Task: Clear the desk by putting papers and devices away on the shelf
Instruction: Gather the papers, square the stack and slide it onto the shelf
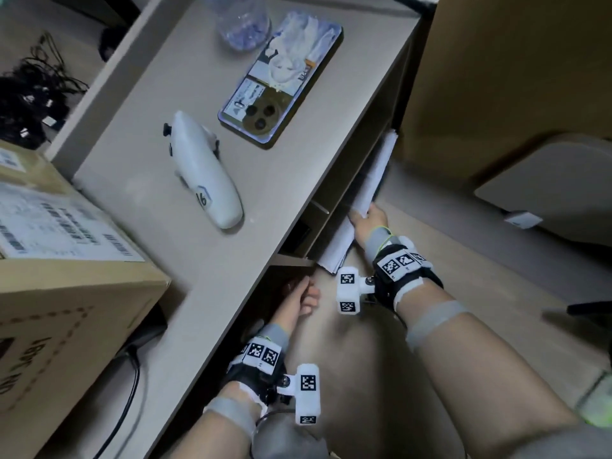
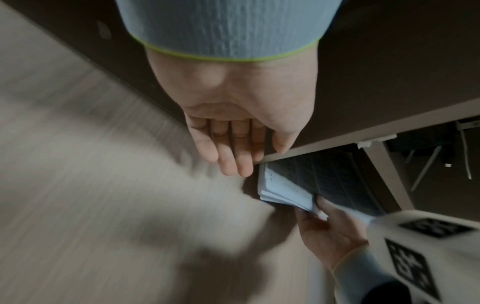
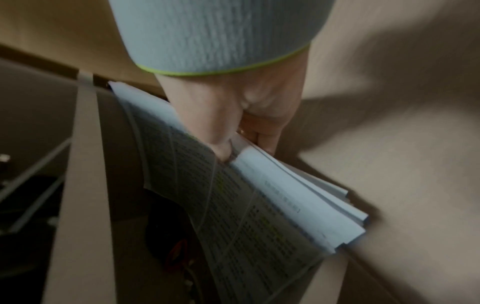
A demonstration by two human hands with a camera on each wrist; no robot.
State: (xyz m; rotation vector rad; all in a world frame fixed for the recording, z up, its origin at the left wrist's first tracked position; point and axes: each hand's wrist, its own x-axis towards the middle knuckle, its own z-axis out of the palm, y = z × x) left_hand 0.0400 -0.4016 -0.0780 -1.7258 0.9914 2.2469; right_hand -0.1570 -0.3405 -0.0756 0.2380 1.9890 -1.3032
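My right hand (image 1: 371, 216) pinches a stack of printed papers (image 1: 371, 180) below the desk edge, thumb on top and fingers underneath, at the mouth of the shelf under the desk. The same papers (image 3: 259, 205) fan out from that hand (image 3: 233, 131) in the right wrist view, and the stack (image 2: 285, 191) shows below the desk edge in the left wrist view. My left hand (image 1: 304, 298) hangs empty under the desk front with straight fingers (image 2: 228, 152). On the desk (image 1: 291, 180) lie a phone (image 1: 281, 81), back up, and a white controller (image 1: 205, 170).
A cardboard box (image 1: 66, 260) with labels stands at the desk's left end, a black cable (image 1: 129, 385) beside it. A clear plastic bottle (image 1: 243, 21) stands behind the phone. Tangled black cables (image 1: 29, 94) lie far left. A large brown box (image 1: 513, 71) rises on the right.
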